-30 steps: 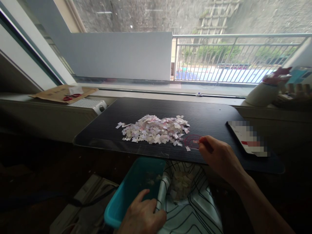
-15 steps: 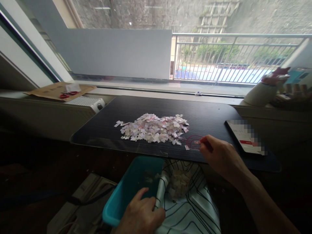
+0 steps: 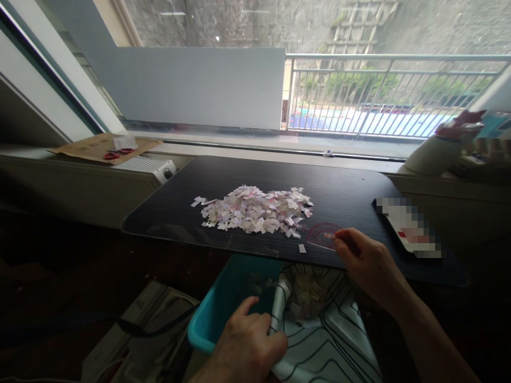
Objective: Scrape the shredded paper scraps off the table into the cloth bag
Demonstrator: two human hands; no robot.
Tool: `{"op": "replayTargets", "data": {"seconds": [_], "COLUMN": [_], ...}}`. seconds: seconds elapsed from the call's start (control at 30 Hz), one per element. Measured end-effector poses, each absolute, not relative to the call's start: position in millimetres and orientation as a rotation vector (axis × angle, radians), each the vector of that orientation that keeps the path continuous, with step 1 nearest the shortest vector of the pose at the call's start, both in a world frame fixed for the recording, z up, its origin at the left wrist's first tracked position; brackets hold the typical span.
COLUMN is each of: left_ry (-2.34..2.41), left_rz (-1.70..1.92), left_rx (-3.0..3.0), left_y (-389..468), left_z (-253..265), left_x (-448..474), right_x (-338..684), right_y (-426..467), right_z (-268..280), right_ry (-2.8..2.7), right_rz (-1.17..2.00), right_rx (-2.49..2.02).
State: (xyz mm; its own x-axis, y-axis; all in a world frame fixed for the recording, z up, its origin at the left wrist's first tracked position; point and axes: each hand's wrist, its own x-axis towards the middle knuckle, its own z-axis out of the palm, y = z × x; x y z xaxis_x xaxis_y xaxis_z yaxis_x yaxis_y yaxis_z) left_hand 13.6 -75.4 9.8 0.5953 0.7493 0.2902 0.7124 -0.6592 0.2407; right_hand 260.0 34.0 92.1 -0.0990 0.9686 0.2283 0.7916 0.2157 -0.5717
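Observation:
In my right hand (image 3: 365, 258), a clear protractor (image 3: 321, 234) with pinkish-red markings is pinched between thumb and fingers, low over the dark tabletop (image 3: 339, 186). To its left lies a heap of small pale paper scraps (image 3: 255, 210). One loose scrap (image 3: 302, 248) sits apart by the table's front edge. Below the table, my left hand (image 3: 249, 340) has its index finger stretched out over a teal bin (image 3: 207, 319); the other fingers curl at the bin's side, against a white cloth (image 3: 319, 346) with black lines. More scraps (image 3: 307, 298) lie on the cloth.
A phone (image 3: 407, 229), partly blurred out, rests at the table's right. Red-handled scissors (image 3: 117, 154) and brown paper (image 3: 80, 150) are on the left sill beside a white heater (image 3: 154, 167). A pale figurine (image 3: 431, 149) stands on the right sill.
The protractor has come slightly away from the heap, and the loose scrap now lies clear of it, nearer the table edge. My left hand and the bin have shifted right.

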Motion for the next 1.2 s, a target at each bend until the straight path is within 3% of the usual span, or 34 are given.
{"op": "replayTargets", "data": {"seconds": [0.2, 0.53, 0.87, 1.2], "left_ry": [1.142, 1.145, 1.231, 1.323], "left_rz": [0.297, 0.11, 0.397, 0.433], "left_rx": [2.758, 2.661, 2.511, 2.45], "left_y": [-59.3, -57.4, -67.4, -74.1], "left_z": [43.7, 75.5, 56.3, 59.7], "left_x": [39.4, 46.7, 6.4, -8.4], "right_x": [259.2, 254.1, 274.8, 254.8], "right_y": [23.3, 31.2, 20.1, 26.7], "right_z": [87.8, 74.1, 91.0, 91.1], "right_ry": [-1.943, -1.899, -1.987, -2.042], "right_rz": [0.617, 0.636, 0.628, 0.695], "right_rx": [-1.521, -1.479, -1.572, -1.481]}}
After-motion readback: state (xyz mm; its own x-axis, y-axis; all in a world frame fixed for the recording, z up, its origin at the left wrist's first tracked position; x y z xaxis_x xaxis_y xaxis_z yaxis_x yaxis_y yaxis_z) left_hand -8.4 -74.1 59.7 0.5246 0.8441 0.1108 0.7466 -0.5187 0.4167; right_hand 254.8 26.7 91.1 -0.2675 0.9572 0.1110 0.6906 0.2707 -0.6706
